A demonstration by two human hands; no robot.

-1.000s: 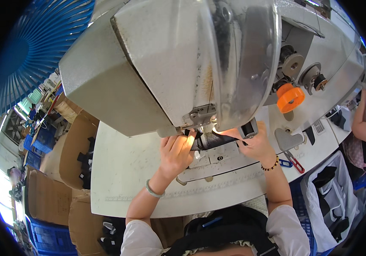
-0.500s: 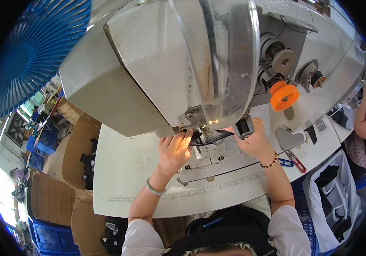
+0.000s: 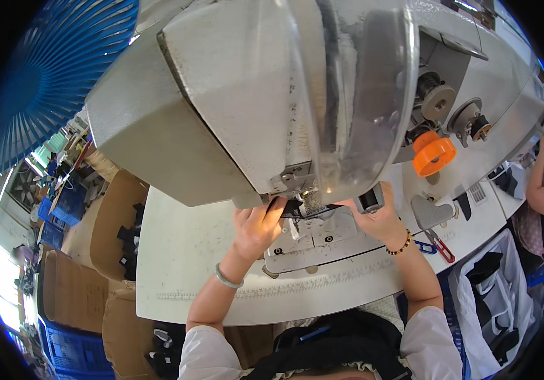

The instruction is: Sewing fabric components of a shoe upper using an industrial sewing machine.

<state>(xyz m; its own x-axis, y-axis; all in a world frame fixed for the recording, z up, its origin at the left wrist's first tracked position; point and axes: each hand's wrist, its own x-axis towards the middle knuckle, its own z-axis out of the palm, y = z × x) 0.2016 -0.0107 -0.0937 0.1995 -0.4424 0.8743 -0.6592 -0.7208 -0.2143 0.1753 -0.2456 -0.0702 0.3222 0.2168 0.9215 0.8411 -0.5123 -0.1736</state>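
Note:
A sewing machine [image 3: 240,88] hangs over a white work table, and a black fabric piece [image 3: 291,209] lies under its needle area. My left hand [image 3: 256,229] pinches the left end of that piece beside the needle. On the other side, my right hand [image 3: 383,221] is at the right end of the fabric, its fingers closed toward it and partly hidden behind a dark machine knob. The metal machine bed [image 3: 313,240] sits below both hands. How much fabric lies behind the machine head cannot be seen.
Red-handled snips [image 3: 441,247] and a blue-handled tool [image 3: 425,247] lie right of my right wrist. A blue fan [image 3: 37,82] stands at upper left. Cardboard boxes [image 3: 72,288] are on the left; a white bag [image 3: 484,297] with dark pieces is at right, near another person's arm [image 3: 541,177].
The view has shifted slightly, so the machine head appears larger and its orange knob further right. Both my hands stay at the black fabric, with little visible movement.

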